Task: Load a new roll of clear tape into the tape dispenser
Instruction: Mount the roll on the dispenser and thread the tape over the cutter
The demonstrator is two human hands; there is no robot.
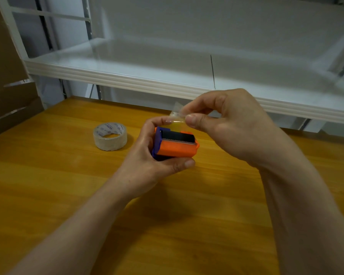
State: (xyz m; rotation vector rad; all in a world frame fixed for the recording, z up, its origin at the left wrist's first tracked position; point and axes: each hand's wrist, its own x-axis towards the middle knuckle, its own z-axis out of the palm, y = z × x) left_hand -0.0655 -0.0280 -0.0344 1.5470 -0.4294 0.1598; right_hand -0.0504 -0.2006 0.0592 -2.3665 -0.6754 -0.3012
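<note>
My left hand (147, 165) grips an orange and blue tape dispenser (177, 148) above the middle of the wooden table (48, 185). A dark slot with a metal edge runs across the dispenser's top. My right hand (232, 126) pinches a strip of clear tape (177, 116) between thumb and forefinger, just above the dispenser's far side. The strip runs down toward the dispenser; where it ends is hidden by my fingers. A roll of clear tape (110, 136) with a printed core lies flat on the table, left of the dispenser.
A white shelf (127, 76) juts out over the table's far edge, close above my hands. Brown cardboard (6, 66) stands at the left edge of the table.
</note>
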